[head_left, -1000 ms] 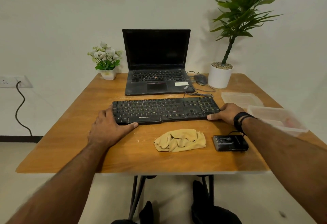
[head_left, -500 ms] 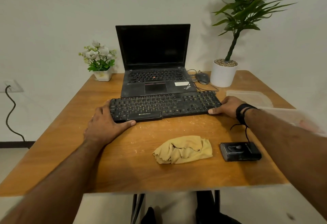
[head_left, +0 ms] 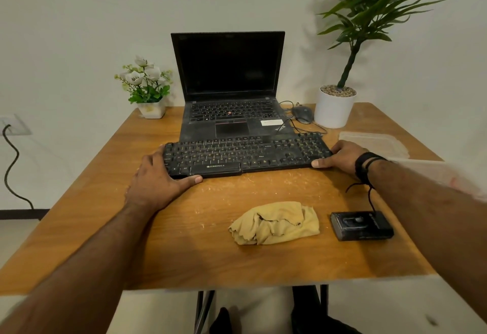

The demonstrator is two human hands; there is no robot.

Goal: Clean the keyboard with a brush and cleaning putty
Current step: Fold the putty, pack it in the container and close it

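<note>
A dusty black keyboard lies across the middle of the wooden table, its far edge right against the open laptop. My left hand grips the keyboard's left end, thumb along the front edge and fingers round the side. At the right end my right hand holds it the same way, thumb on the front corner. A black band is on that wrist.
A crumpled yellow cloth and a small black box lie near the front edge. A clear plastic lid and a blurred container sit at right. Mouse, white plant pot and flower pot stand at the back.
Both hands have slid the keyboard away from me, closing the gap to the laptop. My head has moved closer over the table.
</note>
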